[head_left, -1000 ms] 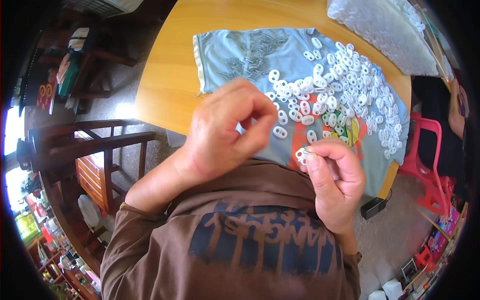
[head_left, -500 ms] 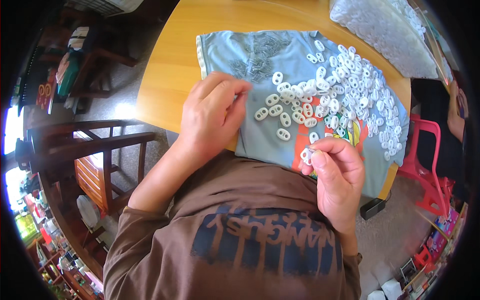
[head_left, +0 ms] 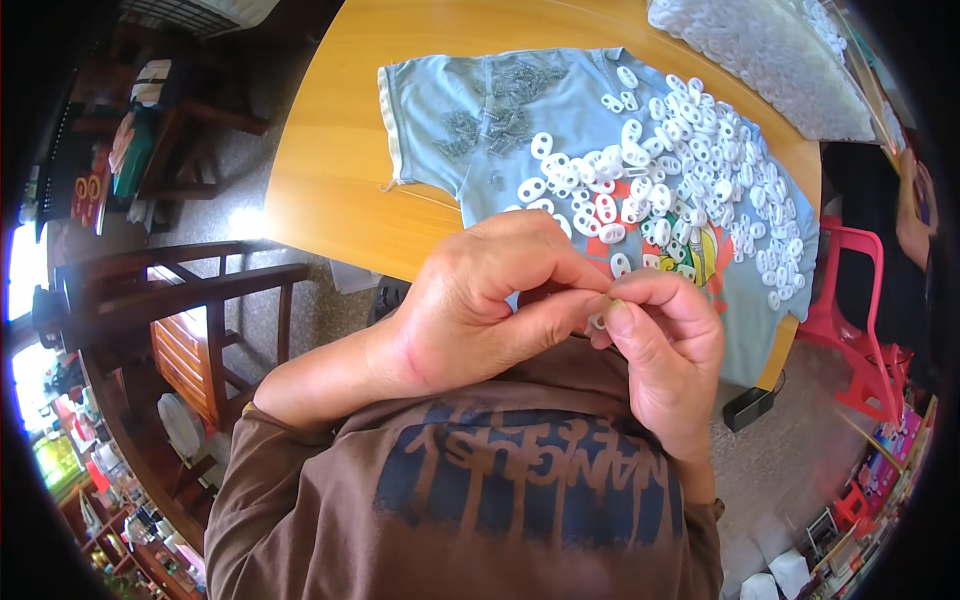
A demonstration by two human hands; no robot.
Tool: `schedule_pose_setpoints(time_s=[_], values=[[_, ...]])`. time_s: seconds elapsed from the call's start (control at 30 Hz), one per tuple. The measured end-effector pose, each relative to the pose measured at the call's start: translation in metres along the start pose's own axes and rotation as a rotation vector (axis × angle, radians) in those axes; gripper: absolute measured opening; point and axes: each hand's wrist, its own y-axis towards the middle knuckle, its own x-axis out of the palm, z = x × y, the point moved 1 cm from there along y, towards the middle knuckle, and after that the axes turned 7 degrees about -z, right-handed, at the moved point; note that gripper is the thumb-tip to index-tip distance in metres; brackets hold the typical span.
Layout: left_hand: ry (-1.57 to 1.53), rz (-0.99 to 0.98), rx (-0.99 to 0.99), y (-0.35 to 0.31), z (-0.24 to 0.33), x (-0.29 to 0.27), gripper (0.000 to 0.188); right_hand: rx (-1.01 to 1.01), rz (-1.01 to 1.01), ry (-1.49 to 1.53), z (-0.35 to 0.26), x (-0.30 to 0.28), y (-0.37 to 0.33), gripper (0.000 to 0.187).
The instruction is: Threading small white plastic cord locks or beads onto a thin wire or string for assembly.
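My right hand (head_left: 672, 345) pinches a white oval plastic piece with two holes (head_left: 599, 321) between thumb and fingers; only a bit of it shows. The fingertips of my left hand (head_left: 490, 295) are pinched together and meet the right fingertips at that piece. What the left fingers hold, if anything, is hidden. Beyond the hands lies a light blue shirt (head_left: 425, 95) spread on the table. Many similar white two-hole pieces (head_left: 705, 150) are heaped on its middle and right. Small thin grey pieces, perhaps springs (head_left: 510, 110), lie in loose piles on its far left.
The wooden table (head_left: 320, 150) curves round under the shirt. A large clear bag of white pieces (head_left: 760, 65) stands at the far right. A pink plastic chair (head_left: 860, 300) is to the right, beside another person's arm (head_left: 912, 215). Dark wooden chairs (head_left: 200, 320) stand at left.
My left hand has moved right and nearer, from beside the grey piles to the right fingertips. The white piece in my right hand is now mostly covered by fingers.
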Motion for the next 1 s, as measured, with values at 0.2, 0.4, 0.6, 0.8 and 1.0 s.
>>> schedule_pose_setpoints(time_s=[0.2, 0.4, 0.6, 0.8, 1.0], values=[[0.147, 0.071, 0.072, 0.002, 0.006, 0.004, 0.020, 0.001, 0.002, -0.005, -0.001, 0.000, -0.001, 0.010], [0.220, 0.172, 0.179, -0.010, 0.010, 0.003, 0.018, -0.007, 0.009, -0.049, -0.005, 0.002, -0.002, 0.015], [-0.102, 0.104, 0.036, -0.016, -0.002, 0.013, 0.012, -0.019, 0.041, -0.019, -0.006, 0.008, 0.000, 0.023], [-0.493, 0.043, -0.238, -0.016, 0.000, 0.020, 0.009, -0.075, 0.037, -0.056, -0.005, 0.005, 0.001, 0.019], [-0.226, 0.024, -0.056, -0.012, -0.004, 0.018, 0.009, -0.073, 0.039, -0.049, -0.005, 0.005, 0.001, 0.016]])
